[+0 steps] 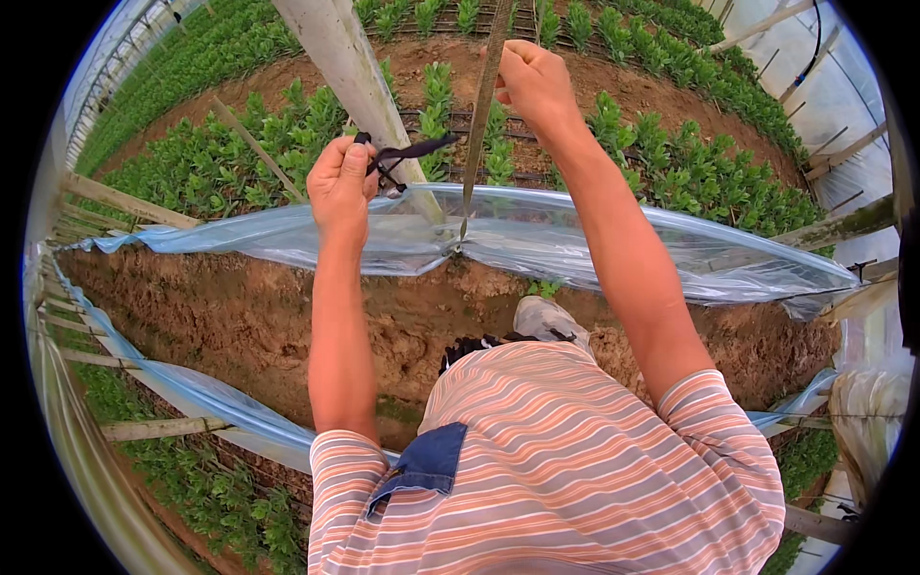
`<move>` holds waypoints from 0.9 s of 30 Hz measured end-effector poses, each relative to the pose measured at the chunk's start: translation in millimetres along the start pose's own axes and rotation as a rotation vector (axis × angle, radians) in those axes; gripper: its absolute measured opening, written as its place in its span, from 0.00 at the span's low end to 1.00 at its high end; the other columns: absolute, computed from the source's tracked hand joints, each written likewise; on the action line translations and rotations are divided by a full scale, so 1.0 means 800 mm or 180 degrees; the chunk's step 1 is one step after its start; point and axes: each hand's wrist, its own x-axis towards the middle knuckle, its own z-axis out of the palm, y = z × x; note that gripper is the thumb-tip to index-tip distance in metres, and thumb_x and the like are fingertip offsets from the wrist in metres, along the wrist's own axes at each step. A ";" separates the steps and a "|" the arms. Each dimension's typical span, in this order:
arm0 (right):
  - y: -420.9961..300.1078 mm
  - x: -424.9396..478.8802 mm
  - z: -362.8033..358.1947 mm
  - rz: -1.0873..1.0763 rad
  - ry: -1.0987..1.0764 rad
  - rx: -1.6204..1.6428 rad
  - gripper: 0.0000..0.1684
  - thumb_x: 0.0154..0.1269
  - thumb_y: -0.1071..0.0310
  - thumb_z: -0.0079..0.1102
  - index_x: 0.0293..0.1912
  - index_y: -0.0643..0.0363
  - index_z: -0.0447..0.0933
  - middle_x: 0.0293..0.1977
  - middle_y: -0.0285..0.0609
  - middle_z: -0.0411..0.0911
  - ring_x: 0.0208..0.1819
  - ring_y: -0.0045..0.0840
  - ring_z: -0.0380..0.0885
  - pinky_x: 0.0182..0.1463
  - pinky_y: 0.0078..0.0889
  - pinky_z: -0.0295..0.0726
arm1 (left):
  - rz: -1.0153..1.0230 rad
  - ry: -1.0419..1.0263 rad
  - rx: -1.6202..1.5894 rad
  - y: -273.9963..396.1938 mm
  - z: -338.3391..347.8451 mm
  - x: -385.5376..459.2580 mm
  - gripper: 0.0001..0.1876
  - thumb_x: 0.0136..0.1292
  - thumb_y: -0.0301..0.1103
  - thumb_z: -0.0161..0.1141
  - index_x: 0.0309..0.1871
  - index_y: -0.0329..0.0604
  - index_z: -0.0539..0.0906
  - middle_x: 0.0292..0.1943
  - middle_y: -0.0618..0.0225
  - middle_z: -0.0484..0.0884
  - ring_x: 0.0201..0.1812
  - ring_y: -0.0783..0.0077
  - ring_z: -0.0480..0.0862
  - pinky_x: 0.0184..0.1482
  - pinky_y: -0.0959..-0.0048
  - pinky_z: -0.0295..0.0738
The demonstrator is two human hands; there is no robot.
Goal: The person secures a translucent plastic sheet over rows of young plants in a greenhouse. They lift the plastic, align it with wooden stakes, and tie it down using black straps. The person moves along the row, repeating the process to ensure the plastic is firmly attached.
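My left hand [343, 176] is raised left of centre, its fingers closed on a dark strap [413, 149] with loose, curling ends. Just behind it stands a pale post [352, 72]. Higher and to the right, my right hand [533, 79] is bent beside a long flat webbing strap [483, 108]; whether its fingers grip that strap cannot be told. The webbing runs down to a gathered spot at the lower edge of a clear plastic sheet [517, 226], which stretches across in front of me.
Bare soil [410, 316] lies in the strip under me, with another plastic sheet [208, 395] behind. Rows of leafy green plants [690, 165] grow beyond the front sheet. Wooden poles [133, 201] stick out at the left, and a mossy pole [841, 223] at the right.
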 end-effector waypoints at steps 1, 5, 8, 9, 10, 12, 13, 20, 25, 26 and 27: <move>0.008 -0.014 -0.022 0.0280 0.0176 -0.0302 0.18 0.70 0.58 0.47 0.34 0.62 0.77 0.24 0.34 0.75 0.26 0.18 0.73 0.32 0.25 0.74 | 0.0195 -0.0120 0.0106 0.000 -0.011 -0.024 0.10 0.69 0.35 0.56 0.35 0.38 0.77 0.22 0.77 0.71 0.20 0.87 0.64 0.21 0.83 0.56; 0.113 -0.096 -0.036 0.2395 -0.2290 0.0902 0.24 0.71 0.49 0.48 0.39 0.64 0.77 0.30 0.42 0.79 0.28 0.22 0.78 0.31 0.28 0.79 | 0.0801 -0.0928 0.1634 0.000 0.005 -0.124 0.08 0.65 0.31 0.58 0.35 0.34 0.79 0.25 0.64 0.79 0.22 0.70 0.76 0.26 0.73 0.70; 0.110 -0.138 0.067 0.2936 -0.2087 0.2058 0.24 0.71 0.48 0.47 0.44 0.63 0.73 0.29 0.39 0.78 0.26 0.21 0.77 0.27 0.24 0.77 | 0.1054 -0.1661 0.2115 -0.058 0.028 -0.163 0.05 0.58 0.26 0.61 0.36 0.35 0.78 0.20 0.60 0.75 0.20 0.57 0.73 0.24 0.68 0.69; 0.090 -0.139 0.094 0.3006 -0.1729 0.2396 0.22 0.72 0.50 0.47 0.44 0.63 0.72 0.26 0.36 0.76 0.23 0.17 0.74 0.23 0.20 0.73 | 0.1027 -0.1862 0.2217 -0.072 0.029 -0.172 0.06 0.56 0.25 0.62 0.36 0.36 0.78 0.20 0.58 0.75 0.20 0.53 0.72 0.24 0.67 0.70; 0.102 -0.131 0.106 0.2985 -0.1633 0.2527 0.20 0.71 0.52 0.47 0.43 0.62 0.72 0.24 0.33 0.73 0.21 0.15 0.70 0.21 0.19 0.68 | 0.1000 -0.2061 0.2471 -0.076 0.028 -0.171 0.07 0.55 0.24 0.61 0.37 0.36 0.79 0.21 0.58 0.75 0.21 0.54 0.73 0.25 0.67 0.70; 0.126 -0.105 0.124 0.2949 -0.1438 0.2772 0.16 0.71 0.56 0.48 0.41 0.61 0.73 0.20 0.27 0.67 0.16 0.11 0.62 0.17 0.16 0.58 | 0.0942 -0.2449 0.2966 -0.079 0.027 -0.165 0.08 0.54 0.22 0.61 0.39 0.36 0.79 0.23 0.57 0.76 0.23 0.54 0.75 0.26 0.67 0.72; 0.126 -0.109 0.128 0.2823 -0.1308 0.2440 0.14 0.71 0.58 0.48 0.41 0.61 0.73 0.19 0.26 0.64 0.15 0.10 0.58 0.17 0.17 0.54 | 0.1079 -0.2265 0.2816 -0.073 0.021 -0.162 0.09 0.54 0.22 0.60 0.40 0.36 0.79 0.25 0.57 0.77 0.25 0.54 0.76 0.28 0.67 0.73; 0.107 -0.111 0.139 0.2118 -0.0912 0.1319 0.13 0.65 0.67 0.49 0.27 0.62 0.75 0.18 0.30 0.66 0.16 0.12 0.57 0.20 0.23 0.53 | 0.1448 -0.0147 0.3843 -0.057 -0.070 -0.049 0.19 0.55 0.24 0.59 0.52 0.33 0.74 0.37 0.56 0.82 0.40 0.52 0.81 0.45 0.62 0.75; 0.105 -0.115 0.145 0.2062 -0.0732 0.1452 0.13 0.64 0.66 0.50 0.28 0.63 0.76 0.18 0.31 0.66 0.18 0.14 0.59 0.21 0.24 0.56 | 0.0268 -0.0919 0.4511 -0.118 -0.067 0.005 0.19 0.51 0.36 0.68 0.43 0.37 0.76 0.30 0.52 0.82 0.37 0.47 0.81 0.37 0.56 0.73; 0.106 -0.114 0.145 0.2035 -0.0722 0.1384 0.13 0.64 0.66 0.50 0.28 0.63 0.76 0.18 0.31 0.66 0.18 0.14 0.59 0.21 0.24 0.56 | 0.0139 -0.0811 0.4561 -0.116 -0.065 0.002 0.19 0.51 0.38 0.68 0.42 0.38 0.76 0.29 0.52 0.82 0.36 0.47 0.81 0.35 0.56 0.73; 0.111 -0.113 0.144 0.2019 -0.0702 0.1307 0.12 0.64 0.66 0.50 0.28 0.63 0.76 0.18 0.32 0.66 0.18 0.14 0.59 0.21 0.24 0.56 | 0.0004 -0.0712 0.4599 -0.116 -0.061 -0.001 0.19 0.51 0.40 0.69 0.41 0.39 0.76 0.27 0.52 0.81 0.35 0.46 0.81 0.33 0.55 0.72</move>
